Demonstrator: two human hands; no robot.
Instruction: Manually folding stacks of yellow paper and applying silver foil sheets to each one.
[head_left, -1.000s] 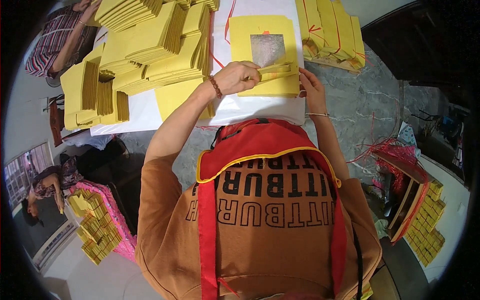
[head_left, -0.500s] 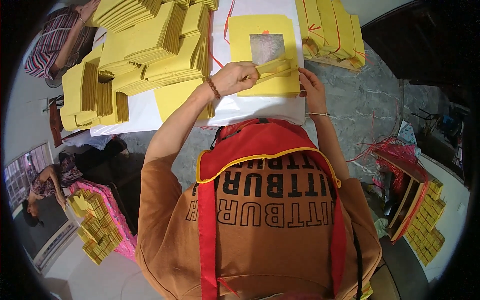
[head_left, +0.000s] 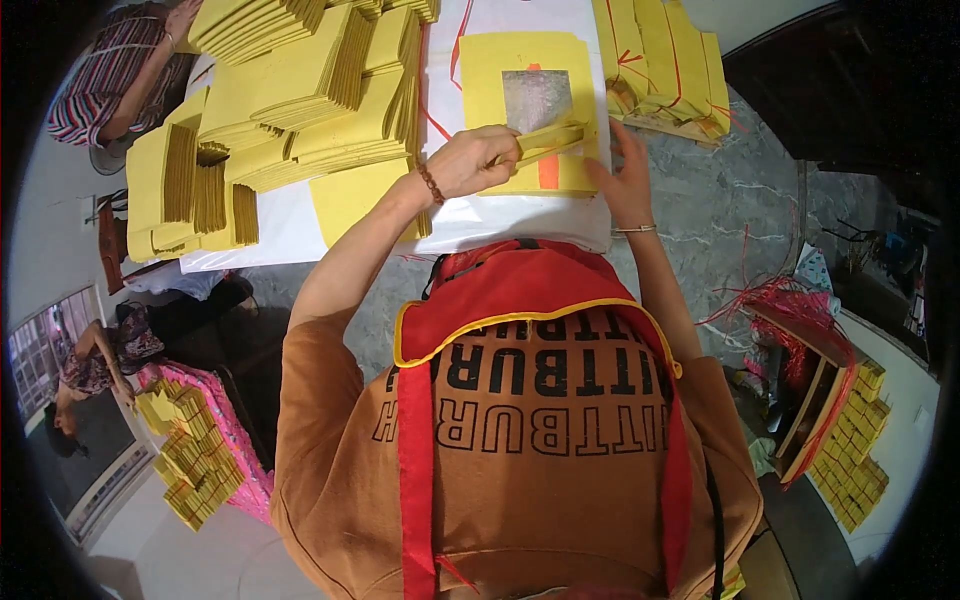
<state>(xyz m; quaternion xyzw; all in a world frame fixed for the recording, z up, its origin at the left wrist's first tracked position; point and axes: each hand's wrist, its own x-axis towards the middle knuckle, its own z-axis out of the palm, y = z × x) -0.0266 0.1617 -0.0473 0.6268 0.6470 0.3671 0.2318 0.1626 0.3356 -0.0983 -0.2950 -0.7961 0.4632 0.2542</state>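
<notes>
A stack of yellow paper sheets (head_left: pixel 482 85) lies in front of me on a white-covered table (head_left: pixel 470 214). Its top sheet carries a silvery square (head_left: pixel 530 92) and red patches. My left hand (head_left: pixel 478 162), with a beaded bracelet at the wrist, is closed on folded yellow paper (head_left: pixel 550 138) held over the stack. Part of that paper is hidden by my fingers. At the stack's right edge is my right hand (head_left: pixel 628 178), fingers apart and holding nothing; its thumb is close to the edge, and whether it touches cannot be made out.
Piles of folded yellow paper (head_left: pixel 290 90) fill the table's left side. Red-tied yellow bundles (head_left: pixel 665 60) stand to the far right. A person in stripes (head_left: pixel 110 80) is at upper left, another person (head_left: pixel 115 345) lower left. Red strings (head_left: pixel 785 305) hang over a wooden stand at right.
My right hand has opened and come away from the folded paper at the right edge. A red patch on the sheet below now shows. My left hand has hardly moved.
</notes>
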